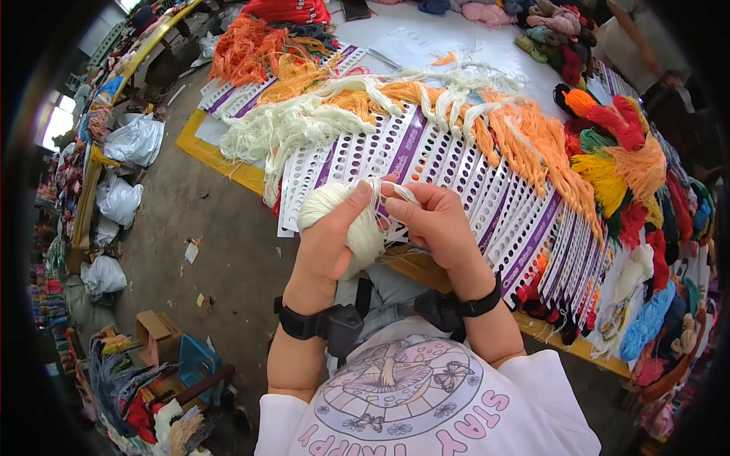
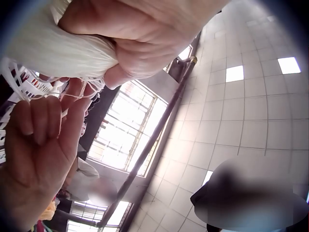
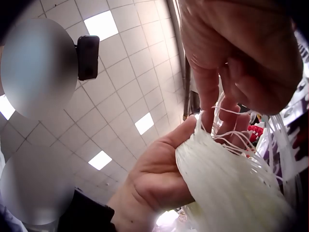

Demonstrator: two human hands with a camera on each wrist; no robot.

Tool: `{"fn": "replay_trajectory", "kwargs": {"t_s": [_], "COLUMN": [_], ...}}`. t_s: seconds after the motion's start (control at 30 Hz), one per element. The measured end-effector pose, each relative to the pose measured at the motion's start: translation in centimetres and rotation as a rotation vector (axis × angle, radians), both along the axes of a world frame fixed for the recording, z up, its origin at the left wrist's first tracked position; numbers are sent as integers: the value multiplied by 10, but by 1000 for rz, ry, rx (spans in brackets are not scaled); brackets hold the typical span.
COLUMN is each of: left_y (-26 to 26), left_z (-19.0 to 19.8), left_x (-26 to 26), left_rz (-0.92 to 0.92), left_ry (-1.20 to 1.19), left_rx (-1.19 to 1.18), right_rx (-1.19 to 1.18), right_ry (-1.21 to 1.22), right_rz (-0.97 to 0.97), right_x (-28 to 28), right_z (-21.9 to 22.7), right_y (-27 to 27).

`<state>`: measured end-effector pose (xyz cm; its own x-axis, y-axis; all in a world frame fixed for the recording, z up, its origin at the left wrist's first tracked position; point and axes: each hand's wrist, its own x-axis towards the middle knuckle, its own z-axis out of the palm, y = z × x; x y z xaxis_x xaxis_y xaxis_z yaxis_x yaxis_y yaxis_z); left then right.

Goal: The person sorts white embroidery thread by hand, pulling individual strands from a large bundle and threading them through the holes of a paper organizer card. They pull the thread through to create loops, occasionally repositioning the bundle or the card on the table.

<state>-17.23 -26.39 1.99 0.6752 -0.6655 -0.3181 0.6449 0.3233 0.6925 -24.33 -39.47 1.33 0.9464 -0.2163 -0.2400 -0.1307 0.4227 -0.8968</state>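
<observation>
My left hand grips a thick skein of cream-white thread, its thumb lying along the skein's upper end. Loose strands loop out from that end in the right wrist view. The right hand pinches some of these strands between thumb and fingers, close to the left fingertips. In the left wrist view the skein fills the palm, and the right fingers are curled beneath it. Just beyond both hands, white and purple cards with rows of holes fan along the table's edge.
Cream thread and orange thread bundles lie across the cards. Red, yellow and blue bundles crowd the right side. The table's yellow edge runs before the body. White sacks and a cardboard box stand on the left.
</observation>
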Motion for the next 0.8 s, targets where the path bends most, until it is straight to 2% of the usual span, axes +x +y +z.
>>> {"fn": "replay_trajectory", "kwargs": {"t_s": [0.13,0.43,0.63,0.8], "left_y": [0,2,1,1], "left_z": [-3,-1,-4,-2], "left_x": [-2,-1,-2,-1], "left_rz": [-48,-15,-26,-19], "left_ry": [-57,-61,-106,-79], "left_rx": [-2,-7,38,16], "right_rx": [-49,98,-116,-35], "right_ry": [33,13,30,20], "right_rz": [6,-72,-20,-66], "right_x": [2,1,4,5], "right_z": [-9,-8,-10,-11], "right_y": [1,2,5,7]}}
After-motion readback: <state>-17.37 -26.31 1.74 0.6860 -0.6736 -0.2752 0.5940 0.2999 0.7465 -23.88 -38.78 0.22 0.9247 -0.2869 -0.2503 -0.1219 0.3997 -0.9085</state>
